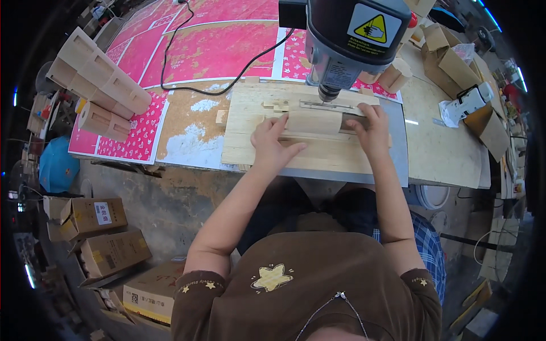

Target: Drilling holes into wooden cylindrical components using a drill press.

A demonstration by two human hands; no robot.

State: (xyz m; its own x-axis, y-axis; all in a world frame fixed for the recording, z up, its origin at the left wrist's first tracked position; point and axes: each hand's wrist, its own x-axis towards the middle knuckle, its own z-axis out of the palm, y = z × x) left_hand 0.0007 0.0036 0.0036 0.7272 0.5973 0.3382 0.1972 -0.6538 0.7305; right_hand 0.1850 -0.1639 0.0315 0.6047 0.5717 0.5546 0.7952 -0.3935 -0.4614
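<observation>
Wooden piece lies on pale board below drill chuck, likely steadied endwise: right hand grasps right end; left hand at left, can't tell grip

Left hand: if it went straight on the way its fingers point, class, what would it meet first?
The pale wooden piece: the left hand points toward its left end and seems to touch it, though depth is unclear here.
</observation>
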